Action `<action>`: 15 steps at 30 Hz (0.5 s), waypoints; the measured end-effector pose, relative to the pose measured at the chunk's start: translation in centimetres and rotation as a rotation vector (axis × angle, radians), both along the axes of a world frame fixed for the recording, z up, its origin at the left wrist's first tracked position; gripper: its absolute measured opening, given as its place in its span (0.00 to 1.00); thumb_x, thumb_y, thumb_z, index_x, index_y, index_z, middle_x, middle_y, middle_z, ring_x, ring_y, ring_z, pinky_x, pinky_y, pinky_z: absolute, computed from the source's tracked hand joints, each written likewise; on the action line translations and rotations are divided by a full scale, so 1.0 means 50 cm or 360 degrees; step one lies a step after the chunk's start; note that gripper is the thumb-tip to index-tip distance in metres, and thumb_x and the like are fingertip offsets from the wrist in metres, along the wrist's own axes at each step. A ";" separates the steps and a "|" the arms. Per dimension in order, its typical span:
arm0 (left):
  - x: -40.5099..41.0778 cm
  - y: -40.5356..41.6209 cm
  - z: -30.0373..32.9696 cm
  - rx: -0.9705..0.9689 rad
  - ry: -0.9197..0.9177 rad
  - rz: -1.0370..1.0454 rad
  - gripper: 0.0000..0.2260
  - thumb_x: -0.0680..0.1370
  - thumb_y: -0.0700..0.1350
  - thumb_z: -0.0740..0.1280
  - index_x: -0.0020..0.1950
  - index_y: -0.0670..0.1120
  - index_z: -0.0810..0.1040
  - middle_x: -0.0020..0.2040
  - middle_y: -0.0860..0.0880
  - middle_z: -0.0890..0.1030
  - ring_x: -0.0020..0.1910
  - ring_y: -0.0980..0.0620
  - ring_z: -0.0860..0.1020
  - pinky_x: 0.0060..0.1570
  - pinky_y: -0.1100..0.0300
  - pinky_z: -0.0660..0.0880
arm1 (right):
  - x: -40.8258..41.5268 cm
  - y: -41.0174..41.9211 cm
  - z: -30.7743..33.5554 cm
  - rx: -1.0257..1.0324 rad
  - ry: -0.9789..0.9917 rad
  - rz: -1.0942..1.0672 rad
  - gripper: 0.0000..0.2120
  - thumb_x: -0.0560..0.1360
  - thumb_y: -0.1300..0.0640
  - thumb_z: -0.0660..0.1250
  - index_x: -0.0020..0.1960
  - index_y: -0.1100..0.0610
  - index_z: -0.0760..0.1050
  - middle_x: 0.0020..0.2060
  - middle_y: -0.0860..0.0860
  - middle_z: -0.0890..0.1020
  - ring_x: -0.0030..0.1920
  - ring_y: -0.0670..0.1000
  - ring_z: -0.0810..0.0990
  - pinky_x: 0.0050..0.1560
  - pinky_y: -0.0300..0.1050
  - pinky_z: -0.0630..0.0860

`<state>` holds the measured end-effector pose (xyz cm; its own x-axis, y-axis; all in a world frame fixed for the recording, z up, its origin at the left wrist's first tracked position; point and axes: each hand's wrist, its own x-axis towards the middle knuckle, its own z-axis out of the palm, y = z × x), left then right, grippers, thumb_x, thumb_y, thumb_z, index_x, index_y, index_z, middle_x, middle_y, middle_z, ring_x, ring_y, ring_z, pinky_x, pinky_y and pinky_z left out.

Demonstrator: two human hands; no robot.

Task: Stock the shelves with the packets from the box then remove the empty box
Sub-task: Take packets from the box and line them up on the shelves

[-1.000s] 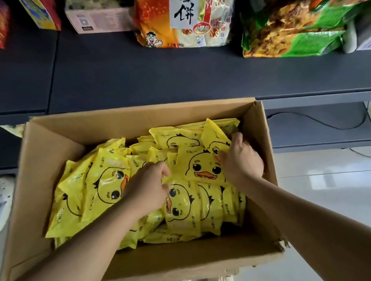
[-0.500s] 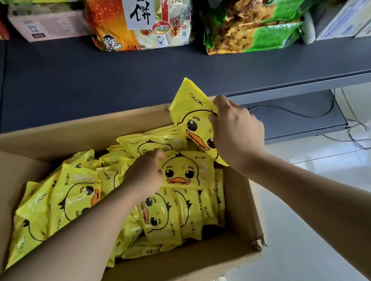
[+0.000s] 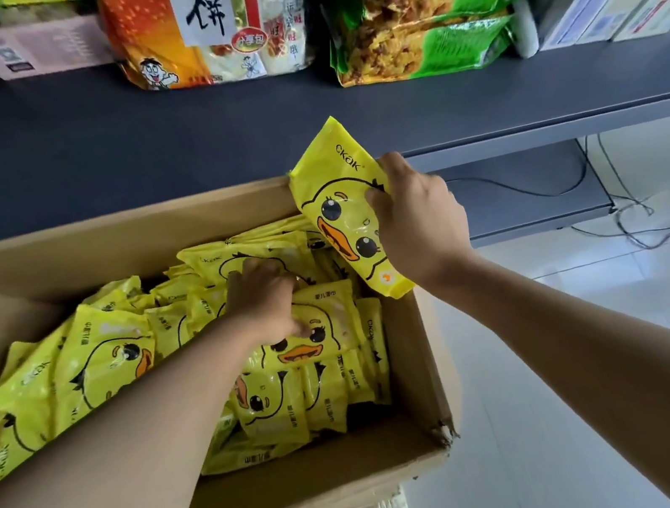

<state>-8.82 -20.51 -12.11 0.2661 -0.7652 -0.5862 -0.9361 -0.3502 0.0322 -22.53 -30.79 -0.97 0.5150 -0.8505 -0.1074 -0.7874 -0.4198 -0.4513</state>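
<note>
An open cardboard box (image 3: 416,377) holds several yellow packets (image 3: 95,369) printed with a duck face. My right hand (image 3: 421,226) grips one yellow duck packet (image 3: 339,208), lifted above the box's far right corner, close to the front edge of the dark shelf (image 3: 173,147). My left hand (image 3: 263,297) is down in the box, fingers curled on a packet in the pile (image 3: 316,336); its fingertips are partly hidden among the packets.
Orange and white snack bags (image 3: 206,22), green snack bags (image 3: 418,18) and boxes (image 3: 32,43) stand at the back of the shelf. A lower shelf (image 3: 535,189) with cables sits to the right. White tiled floor (image 3: 605,341) lies right of the box.
My right hand has pulled one packet out of the pile and raised it above the box's far right corner. My left hand stayed in the box, shifting slightly over the packets.
</note>
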 end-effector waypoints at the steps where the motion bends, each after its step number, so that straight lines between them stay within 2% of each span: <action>1: 0.001 0.004 0.000 0.0036 0.0008 0.0021 0.32 0.65 0.63 0.72 0.64 0.49 0.73 0.64 0.47 0.70 0.65 0.44 0.64 0.62 0.50 0.64 | -0.002 -0.001 0.002 -0.0004 -0.0005 -0.0004 0.11 0.81 0.54 0.55 0.61 0.57 0.67 0.48 0.57 0.78 0.46 0.63 0.74 0.39 0.47 0.65; 6: -0.013 0.041 -0.005 -0.0007 0.0528 0.0569 0.37 0.67 0.51 0.77 0.70 0.45 0.62 0.66 0.44 0.73 0.60 0.43 0.74 0.53 0.54 0.72 | -0.008 0.005 0.005 0.0014 -0.0039 -0.0022 0.10 0.81 0.54 0.55 0.59 0.57 0.68 0.48 0.57 0.78 0.47 0.63 0.74 0.39 0.47 0.67; 11: -0.013 0.078 0.017 -0.0371 0.0817 0.0990 0.25 0.70 0.46 0.75 0.65 0.44 0.73 0.60 0.46 0.79 0.55 0.46 0.77 0.55 0.55 0.74 | -0.010 0.021 0.015 0.0025 -0.0052 -0.0034 0.12 0.81 0.54 0.55 0.61 0.56 0.69 0.48 0.56 0.79 0.47 0.62 0.75 0.40 0.48 0.68; 15: 0.006 0.100 0.078 -0.0638 0.0867 0.1093 0.16 0.73 0.44 0.72 0.59 0.42 0.77 0.54 0.47 0.80 0.51 0.45 0.78 0.51 0.54 0.73 | -0.011 0.031 0.053 0.0012 -0.0039 -0.0046 0.10 0.81 0.54 0.55 0.59 0.57 0.68 0.46 0.57 0.78 0.46 0.63 0.75 0.39 0.48 0.68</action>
